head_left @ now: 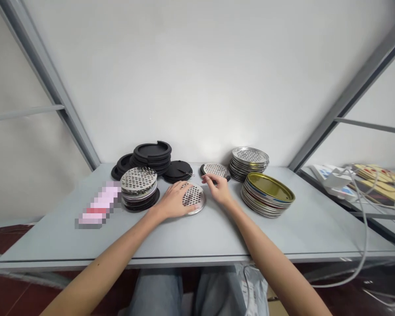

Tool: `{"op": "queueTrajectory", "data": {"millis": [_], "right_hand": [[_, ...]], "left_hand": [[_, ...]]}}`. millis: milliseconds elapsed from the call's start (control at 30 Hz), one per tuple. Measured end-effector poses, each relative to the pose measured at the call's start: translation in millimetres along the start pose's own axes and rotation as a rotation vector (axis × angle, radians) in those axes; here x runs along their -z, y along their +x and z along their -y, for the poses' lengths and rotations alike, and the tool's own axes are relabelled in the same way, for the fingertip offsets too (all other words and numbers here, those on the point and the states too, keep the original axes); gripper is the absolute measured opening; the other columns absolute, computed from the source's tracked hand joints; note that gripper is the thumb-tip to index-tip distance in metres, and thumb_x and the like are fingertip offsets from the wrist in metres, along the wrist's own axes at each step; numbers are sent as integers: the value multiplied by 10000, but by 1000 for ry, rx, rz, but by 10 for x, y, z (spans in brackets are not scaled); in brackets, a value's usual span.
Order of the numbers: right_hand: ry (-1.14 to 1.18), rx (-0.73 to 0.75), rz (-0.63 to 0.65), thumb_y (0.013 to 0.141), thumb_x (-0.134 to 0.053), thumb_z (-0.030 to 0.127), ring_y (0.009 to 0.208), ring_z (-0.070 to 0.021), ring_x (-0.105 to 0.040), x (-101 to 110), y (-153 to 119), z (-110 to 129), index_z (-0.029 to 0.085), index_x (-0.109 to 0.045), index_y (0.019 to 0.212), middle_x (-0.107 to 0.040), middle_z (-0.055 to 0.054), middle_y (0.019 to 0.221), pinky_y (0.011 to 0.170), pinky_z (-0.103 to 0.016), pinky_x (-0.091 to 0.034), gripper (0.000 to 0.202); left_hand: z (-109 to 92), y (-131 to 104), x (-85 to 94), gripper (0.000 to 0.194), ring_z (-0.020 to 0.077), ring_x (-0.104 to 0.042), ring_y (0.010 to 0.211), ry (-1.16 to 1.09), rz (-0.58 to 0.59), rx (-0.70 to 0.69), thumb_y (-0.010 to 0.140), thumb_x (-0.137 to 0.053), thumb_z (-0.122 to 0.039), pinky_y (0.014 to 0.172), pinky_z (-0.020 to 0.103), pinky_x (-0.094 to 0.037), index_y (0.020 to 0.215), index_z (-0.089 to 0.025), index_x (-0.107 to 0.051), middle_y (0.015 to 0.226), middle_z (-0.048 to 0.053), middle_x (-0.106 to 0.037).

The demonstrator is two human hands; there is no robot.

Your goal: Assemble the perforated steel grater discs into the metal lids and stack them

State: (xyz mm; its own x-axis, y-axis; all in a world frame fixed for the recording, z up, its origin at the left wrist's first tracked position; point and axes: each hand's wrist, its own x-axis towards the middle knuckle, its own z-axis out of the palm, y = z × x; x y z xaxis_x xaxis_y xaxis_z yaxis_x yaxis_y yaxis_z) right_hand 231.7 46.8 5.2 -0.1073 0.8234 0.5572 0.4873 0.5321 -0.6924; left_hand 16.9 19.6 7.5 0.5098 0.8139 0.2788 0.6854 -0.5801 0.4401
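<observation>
A round silver grater plate (193, 198) with a perforated face and raised rim lies on the table in front of me. My left hand (176, 201) rests over its left side, thumb and fingers spread across the plate and holding it. Just beyond the plate's right edge is my right hand (218, 188), thumb and fingers drawn together; whatever they may pinch is too small to make out. Behind that hand another perforated plate (215, 169) sits in a black ring holder. A stack topped by a grater plate (138, 180), with black discs beneath, stands left of my left hand.
Black ring holders (153, 151) are piled at the back left, beside flat black discs (177, 170). Metal plates (250, 156) stand stacked at the back right, with gold-coloured lids (270, 186) in front. A blurred pink item (100, 204) lies left. White cables (365, 228) hang at right.
</observation>
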Motion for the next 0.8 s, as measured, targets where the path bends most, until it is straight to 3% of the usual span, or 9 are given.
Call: {"op": "queueTrajectory", "data": {"millis": [167,367,667,800], "right_hand": [[-139,-3,148,881,-486,371,1036,-242,-632,-42,-57,-111,215,-664,1068,-694,-93,1087,921,-394,-466,302],[-166,9,287,897,-476,391,1034,-248,-642,-97,-59,-120,218,-650,1134,-689,-100,1112,914,-390,-476,341],[-73,-88,209,878,-514,423,909,-237,-684,-2,-47,-47,175,-679,1045,-733,-81,959,814,-353,-522,342],[1,-62,239,862,-537,442,983,-246,-656,56,-24,-67,178,-697,994,-717,-88,1019,899,-383,-495,336]], "left_hand": [[29,-128,-112,891,390,-250,1378,76,30,-66,604,-724,-632,1123,587,-174,1367,-276,-432,1456,124,-381],[95,-130,-106,845,369,-271,1370,53,13,-81,609,-742,-594,1111,539,-255,1340,-268,-470,1443,118,-399],[6,-133,-24,654,310,-471,1241,-119,-88,-141,650,-768,-427,1073,471,-355,1234,-224,-558,1368,101,-492],[36,-103,3,531,271,-548,1161,-225,-132,-169,675,-761,-394,1023,414,-416,1150,-211,-612,1261,94,-580]]}}
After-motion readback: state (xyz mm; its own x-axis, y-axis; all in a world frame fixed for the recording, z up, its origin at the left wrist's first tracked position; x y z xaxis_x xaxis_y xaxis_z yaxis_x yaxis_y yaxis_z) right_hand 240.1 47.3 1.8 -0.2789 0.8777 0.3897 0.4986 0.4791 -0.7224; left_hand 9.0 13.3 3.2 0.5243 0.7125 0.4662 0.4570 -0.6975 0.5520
